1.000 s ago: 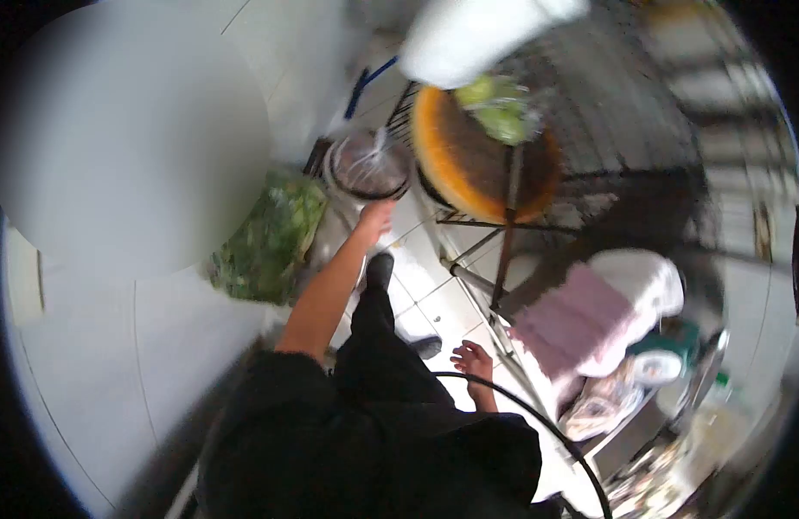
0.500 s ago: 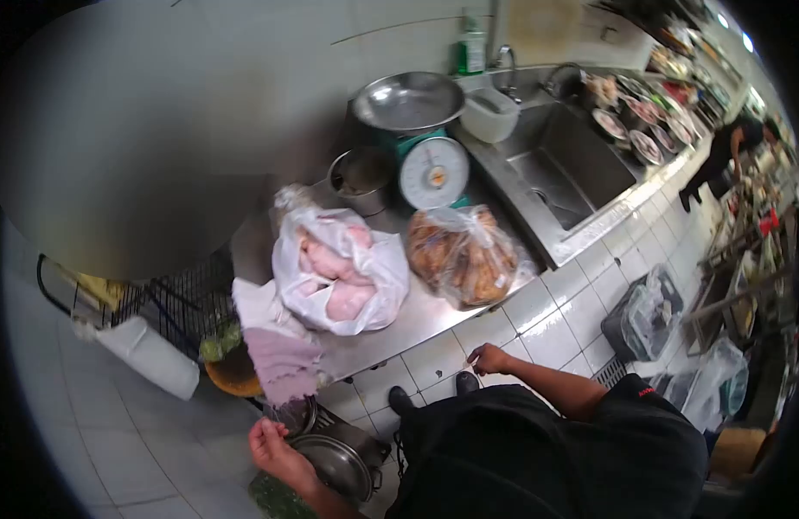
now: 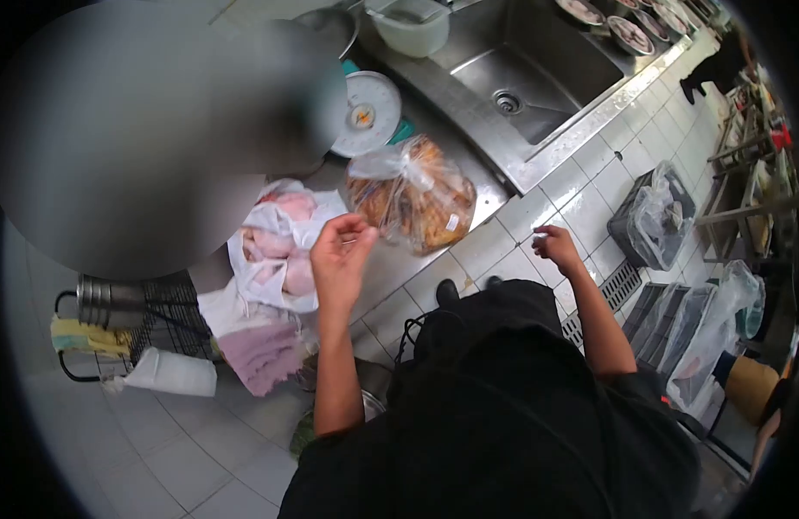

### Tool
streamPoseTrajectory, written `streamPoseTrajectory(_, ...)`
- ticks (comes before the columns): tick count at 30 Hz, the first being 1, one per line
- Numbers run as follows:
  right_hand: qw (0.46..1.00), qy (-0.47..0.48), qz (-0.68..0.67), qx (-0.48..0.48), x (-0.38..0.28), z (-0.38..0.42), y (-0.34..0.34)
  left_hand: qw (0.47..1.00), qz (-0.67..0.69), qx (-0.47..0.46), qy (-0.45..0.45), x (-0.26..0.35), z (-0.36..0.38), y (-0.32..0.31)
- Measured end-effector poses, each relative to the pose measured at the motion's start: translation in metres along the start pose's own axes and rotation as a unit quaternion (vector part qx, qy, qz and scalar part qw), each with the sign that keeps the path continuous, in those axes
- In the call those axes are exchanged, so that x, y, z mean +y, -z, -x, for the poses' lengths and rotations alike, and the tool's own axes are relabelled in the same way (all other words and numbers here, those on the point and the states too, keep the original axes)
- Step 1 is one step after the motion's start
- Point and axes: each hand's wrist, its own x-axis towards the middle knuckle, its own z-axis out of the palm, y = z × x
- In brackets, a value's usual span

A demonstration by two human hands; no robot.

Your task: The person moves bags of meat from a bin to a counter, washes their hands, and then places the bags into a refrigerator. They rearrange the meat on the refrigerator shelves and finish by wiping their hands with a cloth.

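My left hand (image 3: 341,259) is raised over the counter edge, between a white plastic bag of raw chicken (image 3: 306,278) and a tied clear bag of brown, cooked-looking food (image 3: 421,195). Its fingers are loosely bent, the thumb stands apart, and I see nothing in it. Over the tiled floor, out from the counter, hangs my right hand (image 3: 557,247), fingers half curled and apart with nothing visible in them. A pinkish cloth (image 3: 263,356) drapes over the counter's corner beside the chicken bag.
Behind the bags stands a dial scale (image 3: 365,112). A steel sink (image 3: 538,78) and a white plastic tub (image 3: 408,30) are farther back. A lined grey crate (image 3: 650,221) sits on the floor at right. Another person (image 3: 724,69) is far right. A grey blur covers the upper left.
My left hand has risen from beside the pots to the counter edge near the bags. My right hand has moved right and up. The view has turned and shifted, so the counter sits farther left.
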Motion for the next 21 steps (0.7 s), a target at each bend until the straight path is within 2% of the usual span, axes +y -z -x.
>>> streamPoseTrajectory(1,1.0,-0.01,-0.019,0.022,0.004,0.001,0.018,0.999,0.01,-0.034,-0.016,0.002,-0.014,-0.021)
streamPoseTrajectory(4,0.989,-0.036,-0.107,0.092,0.009,0.002,0.075,0.989,-0.084,-0.108,0.053,0.015,-0.038,-0.076)
streamPoseTrajectory(5,0.983,-0.033,-0.138,0.116,0.008,-0.001,0.097,0.989,-0.109,-0.096,0.006,0.018,-0.043,-0.1)
streamPoseTrajectory(8,0.975,-0.014,-0.149,0.167,-0.011,-0.012,0.158,0.981,-0.152,-0.117,0.005,0.018,-0.058,-0.156)
streamPoseTrajectory(11,0.971,0.028,-0.143,0.187,-0.037,-0.045,0.222,0.981,-0.167,-0.083,0.05,0.009,-0.054,-0.196)
streamPoseTrajectory(13,0.969,0.058,-0.139,0.196,-0.073,-0.077,0.254,0.974,-0.213,-0.078,0.01,0.004,-0.065,-0.218)
streamPoseTrajectory(14,0.967,0.068,-0.139,0.204,-0.094,-0.085,0.263,0.976,-0.208,-0.058,0.026,0.005,-0.064,-0.225)
streamPoseTrajectory(18,0.959,0.212,-0.08,0.171,-0.198,-0.148,0.26,0.985,-0.159,0.014,0.067,-0.002,-0.07,-0.233)
streamPoseTrajectory(21,0.952,0.268,-0.078,0.123,-0.268,-0.186,0.22,0.99,-0.121,0.033,0.069,-0.009,-0.094,-0.235)
